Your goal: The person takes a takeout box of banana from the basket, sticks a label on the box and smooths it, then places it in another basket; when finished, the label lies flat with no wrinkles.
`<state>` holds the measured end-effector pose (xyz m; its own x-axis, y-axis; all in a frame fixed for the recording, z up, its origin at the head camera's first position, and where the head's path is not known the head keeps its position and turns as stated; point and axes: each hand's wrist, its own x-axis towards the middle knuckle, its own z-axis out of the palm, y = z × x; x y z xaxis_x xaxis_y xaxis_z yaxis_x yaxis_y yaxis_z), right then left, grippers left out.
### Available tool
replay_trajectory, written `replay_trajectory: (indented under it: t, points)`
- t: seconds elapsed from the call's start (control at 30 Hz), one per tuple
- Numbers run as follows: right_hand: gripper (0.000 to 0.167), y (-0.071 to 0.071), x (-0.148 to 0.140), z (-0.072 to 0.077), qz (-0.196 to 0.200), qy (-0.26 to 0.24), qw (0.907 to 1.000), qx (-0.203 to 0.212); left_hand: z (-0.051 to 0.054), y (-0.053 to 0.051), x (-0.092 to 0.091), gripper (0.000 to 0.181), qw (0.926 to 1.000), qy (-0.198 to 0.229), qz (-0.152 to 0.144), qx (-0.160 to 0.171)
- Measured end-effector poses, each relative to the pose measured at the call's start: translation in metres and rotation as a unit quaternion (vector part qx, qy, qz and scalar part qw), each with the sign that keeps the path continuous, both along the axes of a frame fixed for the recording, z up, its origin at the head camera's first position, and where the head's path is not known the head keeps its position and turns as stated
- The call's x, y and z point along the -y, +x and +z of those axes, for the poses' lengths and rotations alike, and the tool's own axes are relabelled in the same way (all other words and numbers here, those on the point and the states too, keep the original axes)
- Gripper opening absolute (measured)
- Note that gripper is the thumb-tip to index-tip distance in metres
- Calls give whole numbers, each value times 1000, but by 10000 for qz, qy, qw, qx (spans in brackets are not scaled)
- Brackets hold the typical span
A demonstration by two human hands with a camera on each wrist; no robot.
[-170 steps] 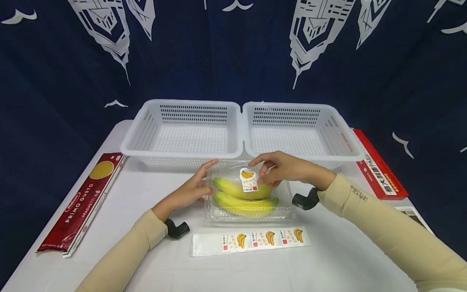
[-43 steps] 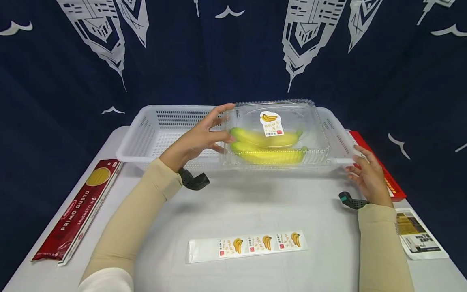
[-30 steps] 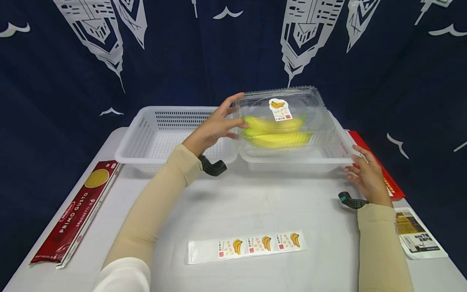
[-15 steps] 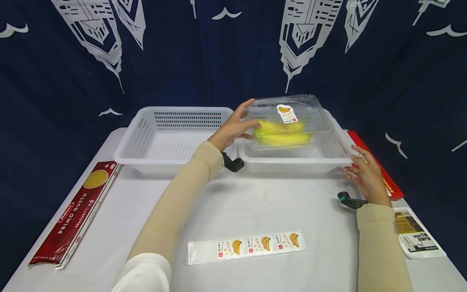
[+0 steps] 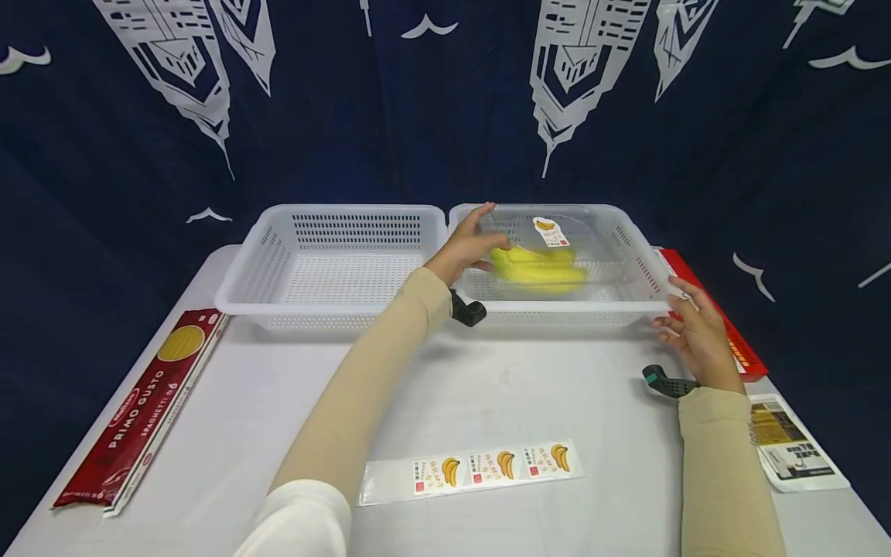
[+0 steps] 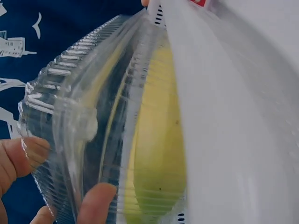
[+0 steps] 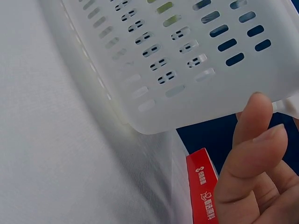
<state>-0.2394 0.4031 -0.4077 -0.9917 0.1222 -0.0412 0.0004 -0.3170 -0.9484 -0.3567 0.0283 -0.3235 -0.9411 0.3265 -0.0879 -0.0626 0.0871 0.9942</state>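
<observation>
Low inside the right-hand white basket (image 5: 571, 307), a clear plastic clamshell box (image 5: 600, 246) tilts slightly. Two yellow-green bananas (image 5: 539, 275) show through it, and a banana sticker (image 5: 551, 232) is on its lid. My left hand (image 5: 465, 249) grips the box's left end; in the left wrist view its thumb and fingers pinch the ridged edge of the clamshell (image 6: 70, 70). Whether the box touches the basket floor is unclear. My right hand (image 5: 703, 333) stays at the basket's front right corner, fingers loosely bent and touching the rim.
Another white basket (image 5: 334, 305) adjoins on the left. A strip of banana stickers (image 5: 480, 472) lies at the front. A red spaghetti pack (image 5: 142, 410) lies at the left edge. At the right are a red pasta box (image 5: 745, 352) and a flat printed pouch (image 5: 793, 441).
The sticker went onto the lid. The box was lifted off the table, carried over the right basket and lowered into it by my left hand. My right hand moved to the basket's corner and stays there.
</observation>
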Motion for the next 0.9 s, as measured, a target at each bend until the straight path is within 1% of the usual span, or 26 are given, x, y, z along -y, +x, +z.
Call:
replay_trajectory:
  t: [0.13, 0.37, 0.63, 0.9]
  points:
    - [30, 0, -1, 0, 69, -33, 10000, -22, -4, -2, -6, 89, 9999, -81, 129, 42]
    - [31, 1, -1, 0, 95, -88, 9999, -37, -9, -1, -10, 89, 9991, -323, 252, -106]
    - [33, 0, -2, 0, 93, -93, 9999, 9, -8, 0, -13, 89, 9979, -529, 330, -148]
    - [34, 0, -2, 0, 103, -98, 9999, 73, -6, -2, -16, 96, 9948, -824, 575, -167]
